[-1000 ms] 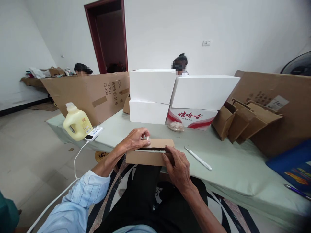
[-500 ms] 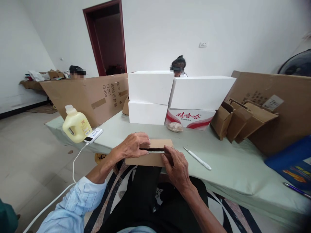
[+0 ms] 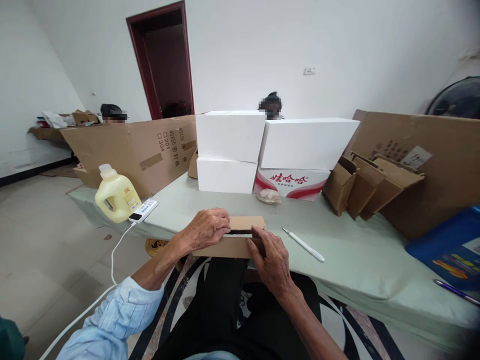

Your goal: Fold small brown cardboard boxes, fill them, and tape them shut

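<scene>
A small brown cardboard box (image 3: 221, 248) lies at the table's near edge, with a dark gap between its near panel and its far flap. At its left end my left hand (image 3: 208, 229) is closed, fingertips pinched on the cardboard beside the gap. My right hand (image 3: 270, 256) grips the right end, thumb on the near panel and fingers over the gap. What lies inside the box is hidden. To the right of the hands rests a slim white craft knife (image 3: 303, 245).
White boxes (image 3: 230, 137) are stacked at the back, with a small clear bag (image 3: 269, 196) before them. A yellow jug (image 3: 119, 195) and white power bank (image 3: 143, 210) stand left. Folded cartons (image 3: 362, 187), a blue container (image 3: 446, 250) and a pen (image 3: 455, 291) are right. Two people sit behind.
My left fingers have drawn together and closed at the box's gap. My right hand keeps its hold, and the view has shifted slightly.
</scene>
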Action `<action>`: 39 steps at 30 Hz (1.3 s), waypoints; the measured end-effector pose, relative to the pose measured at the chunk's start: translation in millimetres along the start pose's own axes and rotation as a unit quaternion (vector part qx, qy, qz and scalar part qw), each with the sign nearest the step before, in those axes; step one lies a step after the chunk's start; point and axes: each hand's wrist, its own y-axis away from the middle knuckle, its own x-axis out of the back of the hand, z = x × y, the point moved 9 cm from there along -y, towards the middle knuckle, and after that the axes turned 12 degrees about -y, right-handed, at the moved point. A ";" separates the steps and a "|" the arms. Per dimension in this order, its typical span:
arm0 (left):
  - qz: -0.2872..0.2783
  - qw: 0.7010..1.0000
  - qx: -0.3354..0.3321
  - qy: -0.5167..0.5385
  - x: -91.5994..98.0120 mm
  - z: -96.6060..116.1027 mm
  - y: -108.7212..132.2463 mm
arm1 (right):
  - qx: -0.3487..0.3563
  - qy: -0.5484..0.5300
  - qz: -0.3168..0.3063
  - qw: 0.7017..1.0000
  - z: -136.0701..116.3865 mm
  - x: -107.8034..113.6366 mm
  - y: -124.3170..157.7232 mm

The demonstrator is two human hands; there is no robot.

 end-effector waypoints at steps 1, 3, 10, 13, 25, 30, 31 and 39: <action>-0.001 1.000 0.011 0.016 0.1 -1.7 -0.6 | 0.002 0.001 0.000 1.000 -0.7 0.1 0.1; -0.005 0.998 0.036 0.046 -0.1 -5.6 -2.2 | 0.004 0.004 0.001 1.000 -2.4 0.7 0.0; -0.018 0.981 0.115 0.155 -0.2 -19.2 -7.4 | 0.011 0.011 0.004 1.000 -7.2 2.2 2.6; -0.024 0.969 0.152 0.191 -2.3 -27.7 -8.1 | 0.009 0.005 0.001 1.000 -8.5 2.6 5.0; -0.009 0.879 0.292 0.378 -21.9 -77.5 -5.5 | 0.012 0.006 -0.008 1.000 -14.5 4.6 12.5; 0.041 0.835 0.308 0.454 -18.4 -98.9 -4.1 | 0.014 -0.002 0.000 1.000 -18.5 6.0 18.7; 0.049 0.831 0.311 0.457 -16.4 -102.5 -3.5 | 0.012 -0.005 0.000 1.000 -18.7 5.9 20.2; 0.087 0.828 0.327 0.446 -4.7 -112.7 2.5 | 0.008 -0.026 0.005 1.000 -18.2 8.6 30.2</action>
